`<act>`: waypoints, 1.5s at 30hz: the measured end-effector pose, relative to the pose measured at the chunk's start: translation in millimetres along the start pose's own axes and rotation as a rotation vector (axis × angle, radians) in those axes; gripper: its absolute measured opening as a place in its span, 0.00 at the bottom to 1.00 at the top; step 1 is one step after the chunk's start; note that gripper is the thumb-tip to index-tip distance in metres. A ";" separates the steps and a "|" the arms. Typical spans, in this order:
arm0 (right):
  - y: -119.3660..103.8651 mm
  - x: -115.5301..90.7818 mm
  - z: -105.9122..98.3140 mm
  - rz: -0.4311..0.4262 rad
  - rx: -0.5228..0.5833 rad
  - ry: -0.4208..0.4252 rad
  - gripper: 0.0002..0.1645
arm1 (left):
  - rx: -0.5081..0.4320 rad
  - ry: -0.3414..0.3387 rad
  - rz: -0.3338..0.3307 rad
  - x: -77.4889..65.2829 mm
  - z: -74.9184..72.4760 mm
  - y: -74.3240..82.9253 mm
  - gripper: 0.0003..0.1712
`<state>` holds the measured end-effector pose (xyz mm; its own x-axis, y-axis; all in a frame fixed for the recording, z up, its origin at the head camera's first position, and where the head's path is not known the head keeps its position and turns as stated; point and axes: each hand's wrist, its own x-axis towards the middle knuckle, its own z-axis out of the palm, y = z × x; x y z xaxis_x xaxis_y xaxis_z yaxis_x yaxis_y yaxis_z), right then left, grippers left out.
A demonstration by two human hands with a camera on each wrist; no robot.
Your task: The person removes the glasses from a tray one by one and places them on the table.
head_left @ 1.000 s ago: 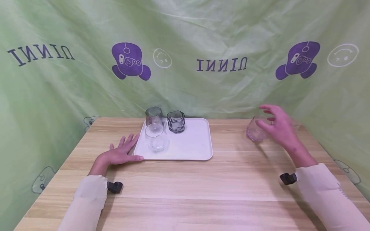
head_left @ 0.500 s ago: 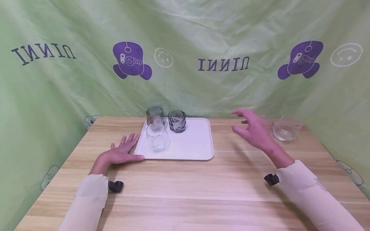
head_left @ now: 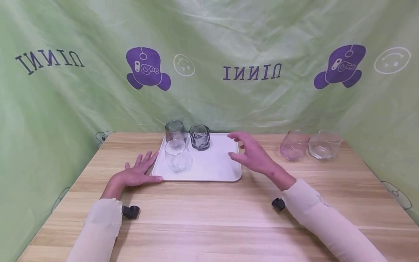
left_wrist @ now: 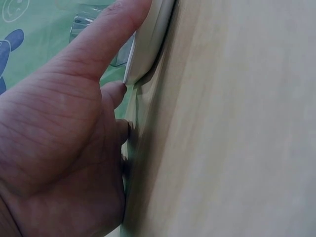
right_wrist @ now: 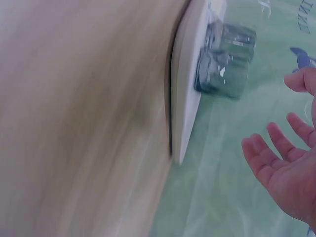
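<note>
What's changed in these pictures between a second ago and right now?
The right hand moved left, from by the pinkish glass to the right edge of the tray, and holds nothing. The left hand stayed at the tray's left edge; the tray's three glasses stayed put.

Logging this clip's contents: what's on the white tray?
A smoky tumbler, a dark wavy tumbler and a clear tumbler. Parts of the white tray behind the left hand and right hand cannot be seen.
</note>
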<state>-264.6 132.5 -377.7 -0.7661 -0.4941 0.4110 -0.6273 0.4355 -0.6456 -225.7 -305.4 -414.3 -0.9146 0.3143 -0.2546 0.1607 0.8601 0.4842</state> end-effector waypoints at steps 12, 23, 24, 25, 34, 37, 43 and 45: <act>-15.1 24.4 42.5 0.006 0.111 -0.064 0.37 | 0.005 0.000 -0.002 1.0 -0.5 -1.1 0.65; -28.4 44.4 78.2 0.031 0.201 -0.119 0.44 | 0.004 -0.003 0.000 0.9 0.0 -2.5 0.65; -29.8 45.8 81.1 0.036 0.212 -0.121 0.44 | 0.002 -0.003 0.000 1.1 0.0 -2.8 0.65; -31.3 47.0 83.7 0.039 0.221 -0.122 0.45 | 0.000 -0.003 0.000 1.3 0.0 -3.1 0.65; -40.8 54.7 105.1 0.059 0.182 -0.177 0.53 | 0.000 -0.002 0.002 1.6 0.0 -4.4 0.65; -41.4 56.5 110.7 0.072 0.175 -0.184 0.54 | 0.000 -0.003 0.003 1.6 0.5 -4.1 0.65; -44.9 60.7 121.3 0.072 0.187 -0.189 0.57 | 0.005 0.004 0.000 2.7 2.3 -6.5 0.65; -46.2 62.2 124.5 0.073 0.190 -0.190 0.58 | 0.008 0.007 0.002 3.3 2.9 -7.5 0.65</act>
<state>-265.8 -12.0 -402.4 -0.7571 -0.6066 0.2425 -0.5202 0.3351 -0.7856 -228.8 -309.7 -421.2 -0.9167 0.3135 -0.2478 0.1657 0.8626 0.4780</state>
